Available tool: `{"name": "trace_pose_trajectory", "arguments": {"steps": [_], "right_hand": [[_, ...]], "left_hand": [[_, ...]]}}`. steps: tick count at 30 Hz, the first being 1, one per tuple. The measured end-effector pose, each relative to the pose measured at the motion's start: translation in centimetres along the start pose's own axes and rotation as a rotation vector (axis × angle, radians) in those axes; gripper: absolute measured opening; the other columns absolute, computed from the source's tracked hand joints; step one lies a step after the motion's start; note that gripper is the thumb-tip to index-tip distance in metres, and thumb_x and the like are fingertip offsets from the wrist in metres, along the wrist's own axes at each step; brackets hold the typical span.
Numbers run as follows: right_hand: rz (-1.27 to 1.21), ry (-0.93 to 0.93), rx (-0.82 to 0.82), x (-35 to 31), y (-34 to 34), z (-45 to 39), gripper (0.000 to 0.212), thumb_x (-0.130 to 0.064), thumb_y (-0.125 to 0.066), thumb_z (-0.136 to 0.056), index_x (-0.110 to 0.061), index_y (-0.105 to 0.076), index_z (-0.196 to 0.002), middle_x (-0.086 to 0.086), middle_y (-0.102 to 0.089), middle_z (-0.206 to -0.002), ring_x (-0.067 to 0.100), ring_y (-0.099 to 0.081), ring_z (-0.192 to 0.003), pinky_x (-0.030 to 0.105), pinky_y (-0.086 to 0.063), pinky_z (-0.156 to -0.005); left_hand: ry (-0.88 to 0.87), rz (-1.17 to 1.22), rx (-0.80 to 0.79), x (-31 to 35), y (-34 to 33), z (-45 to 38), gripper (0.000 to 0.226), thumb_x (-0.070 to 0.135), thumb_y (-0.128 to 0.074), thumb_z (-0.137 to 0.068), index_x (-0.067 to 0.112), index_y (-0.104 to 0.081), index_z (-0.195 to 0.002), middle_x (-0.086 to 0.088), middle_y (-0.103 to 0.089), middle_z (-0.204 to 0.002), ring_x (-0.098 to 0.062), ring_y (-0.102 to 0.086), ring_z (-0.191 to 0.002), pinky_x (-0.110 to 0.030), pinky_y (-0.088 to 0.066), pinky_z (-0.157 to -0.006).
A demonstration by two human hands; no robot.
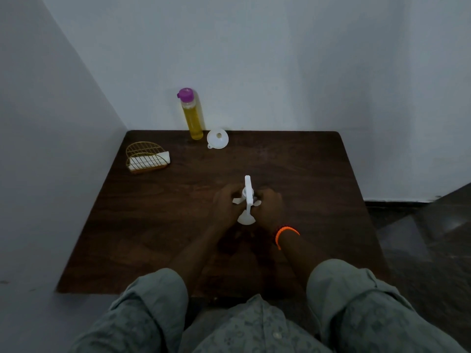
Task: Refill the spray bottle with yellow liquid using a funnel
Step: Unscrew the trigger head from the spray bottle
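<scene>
A white spray bottle [247,197] stands at the middle of the dark wooden table [158,225], its spray head pointing away from me. My left hand [225,206] grips its left side and my right hand [269,207] grips its right side; the bottle's body is mostly hidden between them. At the table's far edge stands a tall clear bottle of yellow liquid [192,118] with a purple cap, closed. Just right of it lies a white funnel [217,138], wide mouth up.
A gold wire holder [145,157] with a white cloth in it sits at the far left of the table. White walls close the back and left sides. A dark floor [420,238] lies to the right.
</scene>
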State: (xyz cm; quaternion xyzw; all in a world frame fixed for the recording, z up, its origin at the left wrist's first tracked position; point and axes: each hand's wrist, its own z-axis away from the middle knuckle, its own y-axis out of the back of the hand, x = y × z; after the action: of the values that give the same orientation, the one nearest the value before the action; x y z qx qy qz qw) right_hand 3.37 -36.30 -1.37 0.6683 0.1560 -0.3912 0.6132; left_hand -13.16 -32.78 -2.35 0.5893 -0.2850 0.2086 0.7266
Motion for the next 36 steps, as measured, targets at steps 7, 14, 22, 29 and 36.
{"name": "trace_pose_trajectory", "arguments": {"steps": [7, 14, 22, 29, 36], "right_hand": [[0.011, -0.018, -0.004, -0.3, 0.1, 0.1, 0.019, -0.024, -0.073, -0.081, -0.006, -0.076, -0.085, 0.007, -0.072, -0.08, 0.019, -0.065, -0.072, 0.019, -0.04, -0.053], [0.013, -0.033, -0.025, -0.4, 0.3, 0.0, 0.02, -0.024, -0.075, -0.081, -0.005, -0.074, -0.086, 0.008, -0.072, -0.083, 0.02, -0.068, -0.076, 0.026, -0.051, -0.059], [0.036, -0.064, -0.059, -0.7, 0.8, 0.0, 0.024, -0.017, -0.075, -0.082, -0.003, -0.071, -0.1, 0.012, -0.071, -0.1, 0.025, -0.066, -0.094, 0.026, -0.047, -0.066], [0.091, -0.05, -0.105, -0.4, 1.2, 0.1, 0.035, -0.017, -0.078, -0.078, -0.008, -0.068, -0.111, 0.008, -0.065, -0.113, 0.025, -0.06, -0.107, 0.029, -0.046, -0.081], [0.057, -0.026, -0.081, -0.4, 1.2, -0.3, 0.028, -0.036, -0.072, -0.085, -0.01, -0.074, -0.095, 0.007, -0.074, -0.095, 0.023, -0.068, -0.089, 0.026, -0.046, -0.075]], "left_hand": [[-0.183, 0.268, -0.042, 4.3, 1.7, 1.1, 0.024, 0.013, -0.075, -0.085, 0.011, -0.074, -0.109, -0.003, -0.075, -0.105, -0.012, -0.07, -0.095, -0.036, -0.057, -0.087], [-0.154, 0.108, -0.103, 5.1, 1.5, 0.3, 0.035, 0.007, -0.067, -0.09, 0.005, -0.062, -0.125, -0.014, -0.065, -0.124, -0.028, -0.061, -0.116, -0.012, -0.038, -0.08], [-0.284, 0.096, -0.061, 5.8, 2.9, 0.3, 0.029, 0.007, -0.075, -0.083, 0.004, -0.068, -0.111, -0.017, -0.063, -0.119, -0.032, -0.061, -0.108, -0.031, -0.047, -0.088], [-0.63, 0.041, -0.008, 6.1, 5.0, 2.2, 0.022, 0.027, -0.074, -0.079, 0.013, -0.073, -0.096, 0.01, -0.06, -0.102, 0.002, -0.057, -0.088, -0.02, -0.049, -0.074], [-0.88, -0.171, -0.236, 6.0, 6.0, 8.0, 0.04, 0.03, -0.065, -0.083, 0.024, -0.061, -0.123, 0.002, -0.06, -0.124, -0.009, -0.059, -0.105, -0.024, -0.053, -0.087]]}}
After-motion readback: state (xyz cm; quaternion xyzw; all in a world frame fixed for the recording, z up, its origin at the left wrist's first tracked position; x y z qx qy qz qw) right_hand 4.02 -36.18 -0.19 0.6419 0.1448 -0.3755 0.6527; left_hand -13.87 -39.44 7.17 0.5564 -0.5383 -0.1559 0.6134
